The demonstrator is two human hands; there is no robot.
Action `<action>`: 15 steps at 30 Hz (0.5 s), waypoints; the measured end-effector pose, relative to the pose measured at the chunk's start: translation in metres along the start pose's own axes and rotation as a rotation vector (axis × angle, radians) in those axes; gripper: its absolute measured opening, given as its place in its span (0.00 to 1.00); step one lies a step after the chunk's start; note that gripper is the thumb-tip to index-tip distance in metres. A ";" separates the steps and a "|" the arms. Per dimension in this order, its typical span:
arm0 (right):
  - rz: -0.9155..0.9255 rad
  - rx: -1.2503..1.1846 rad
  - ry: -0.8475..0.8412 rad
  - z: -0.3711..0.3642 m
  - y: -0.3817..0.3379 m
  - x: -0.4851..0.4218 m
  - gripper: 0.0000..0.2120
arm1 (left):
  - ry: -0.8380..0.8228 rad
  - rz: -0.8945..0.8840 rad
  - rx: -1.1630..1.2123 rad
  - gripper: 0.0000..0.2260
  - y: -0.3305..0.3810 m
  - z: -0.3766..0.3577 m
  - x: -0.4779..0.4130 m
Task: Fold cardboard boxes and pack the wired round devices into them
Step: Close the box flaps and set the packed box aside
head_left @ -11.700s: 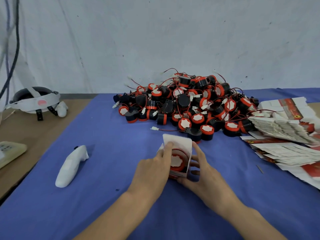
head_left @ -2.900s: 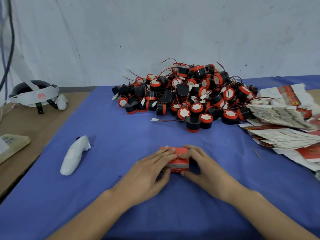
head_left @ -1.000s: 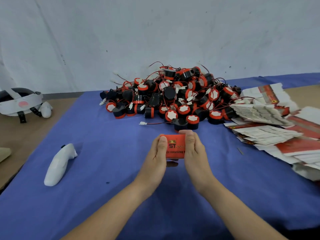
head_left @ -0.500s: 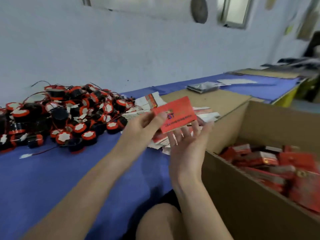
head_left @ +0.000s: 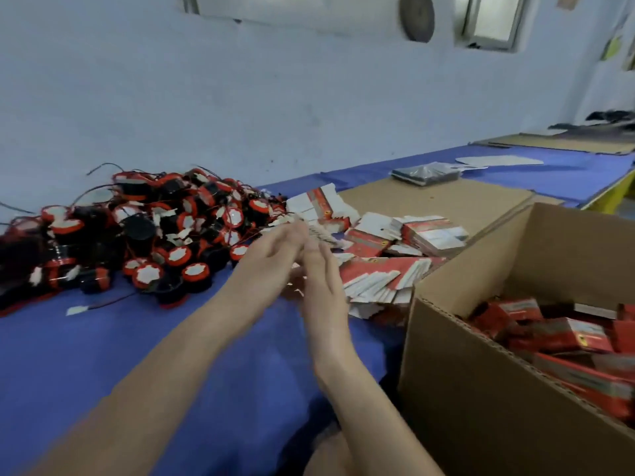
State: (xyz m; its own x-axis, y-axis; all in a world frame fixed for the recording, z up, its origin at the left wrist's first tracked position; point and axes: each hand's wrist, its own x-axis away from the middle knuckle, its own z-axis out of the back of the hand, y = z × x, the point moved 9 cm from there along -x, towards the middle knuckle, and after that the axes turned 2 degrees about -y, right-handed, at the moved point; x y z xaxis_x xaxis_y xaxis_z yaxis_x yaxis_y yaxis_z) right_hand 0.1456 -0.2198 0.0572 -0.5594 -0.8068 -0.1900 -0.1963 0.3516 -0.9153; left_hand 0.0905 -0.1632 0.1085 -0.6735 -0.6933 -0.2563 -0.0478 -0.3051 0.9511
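Blue cloth table [head_left: 103, 338]; left hand [head_left: 275, 252], right hand [head_left: 323, 280] flat, grips released, above flat cardboard boxes [head_left: 374, 276]

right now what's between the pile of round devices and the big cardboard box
In the head view, both hands and the heap of flat unfolded boxes lie between the device pile and the carton.

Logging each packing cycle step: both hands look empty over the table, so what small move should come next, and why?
Probably the right hand picks one flat red-and-white carton blank just beyond it: both hands look empty, the left hand hovers beside it, and many red-and-black round wired devices lie unpacked.
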 end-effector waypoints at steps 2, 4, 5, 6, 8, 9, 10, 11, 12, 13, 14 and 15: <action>-0.141 0.095 -0.153 -0.047 0.049 -0.005 0.32 | 0.142 0.104 -0.099 0.10 -0.039 0.064 0.016; -0.215 0.250 -0.304 -0.088 0.084 -0.009 0.32 | 0.258 0.185 -0.197 0.11 -0.075 0.123 0.035; -0.217 0.330 -0.350 -0.105 0.096 -0.013 0.30 | 0.295 0.218 -0.234 0.11 -0.091 0.146 0.045; -0.208 0.400 -0.373 -0.118 0.104 -0.018 0.28 | 0.326 0.249 -0.276 0.12 -0.107 0.166 0.055; -0.172 0.529 -0.381 -0.135 0.120 -0.029 0.23 | 0.381 0.306 -0.396 0.13 -0.136 0.199 0.073; -0.170 0.593 -0.380 -0.139 0.129 -0.034 0.23 | 0.398 0.325 -0.463 0.13 -0.146 0.212 0.079; -0.173 0.659 -0.392 -0.143 0.138 -0.036 0.23 | 0.408 0.337 -0.516 0.13 -0.155 0.222 0.083; -0.166 0.728 -0.416 -0.146 0.147 -0.038 0.23 | 0.416 0.343 -0.549 0.13 -0.162 0.230 0.088; -0.146 0.790 -0.441 -0.148 0.153 -0.038 0.23 | 0.425 0.340 -0.571 0.12 -0.166 0.236 0.091; -0.119 0.835 -0.460 -0.149 0.157 -0.040 0.22 | 0.430 0.332 -0.594 0.12 -0.169 0.240 0.094; -0.094 0.866 -0.467 -0.149 0.159 -0.041 0.22 | 0.429 0.315 -0.623 0.12 -0.171 0.242 0.096; -0.076 0.887 -0.468 -0.148 0.161 -0.044 0.21 | 0.421 0.290 -0.661 0.11 -0.170 0.241 0.098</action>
State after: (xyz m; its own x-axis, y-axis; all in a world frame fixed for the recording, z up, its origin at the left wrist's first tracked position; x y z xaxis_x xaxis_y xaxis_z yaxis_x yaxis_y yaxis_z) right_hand 0.0196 -0.0579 -0.0293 -0.1603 -0.9849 -0.0658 0.5593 -0.0357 -0.8282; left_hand -0.1451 -0.0221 -0.0373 -0.2546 -0.9492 -0.1847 0.6158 -0.3065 0.7258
